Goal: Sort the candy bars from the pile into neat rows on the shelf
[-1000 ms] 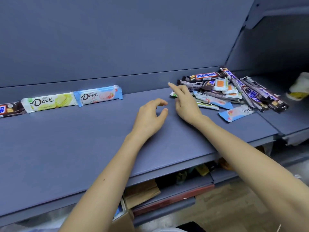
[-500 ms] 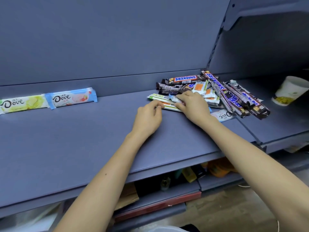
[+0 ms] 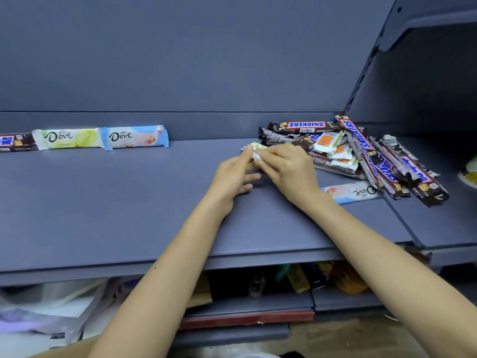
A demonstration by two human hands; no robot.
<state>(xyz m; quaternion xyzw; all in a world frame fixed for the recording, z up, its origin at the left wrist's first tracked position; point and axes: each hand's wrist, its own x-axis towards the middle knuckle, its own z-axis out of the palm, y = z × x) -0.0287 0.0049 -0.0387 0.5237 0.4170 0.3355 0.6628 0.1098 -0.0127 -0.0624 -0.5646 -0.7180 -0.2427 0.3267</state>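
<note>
A pile of candy bars (image 3: 358, 151), mostly brown Snickers with small white packets on top, lies at the right of the blue-grey shelf (image 3: 129, 215). Both hands meet at the pile's left edge. My left hand (image 3: 233, 177) and my right hand (image 3: 286, 167) together pinch a pale green-and-white bar (image 3: 254, 148), lifted slightly off the shelf. Along the back wall at left stands a row: a brown bar (image 3: 14, 142), a green Dove bar (image 3: 68, 138) and a blue Dove bar (image 3: 134, 136). Another blue Dove bar (image 3: 353, 192) lies upside down near my right wrist.
A paper cup (image 3: 468, 174) sits at the far right on the adjoining shelf section. The shelf's front edge (image 3: 232, 262) runs below my forearms. Under it, lower shelves hold cardboard, bags and assorted clutter.
The hands have come together at the pile's left edge and picked up the pale green bar, which lay flat on the shelf half a second ago.
</note>
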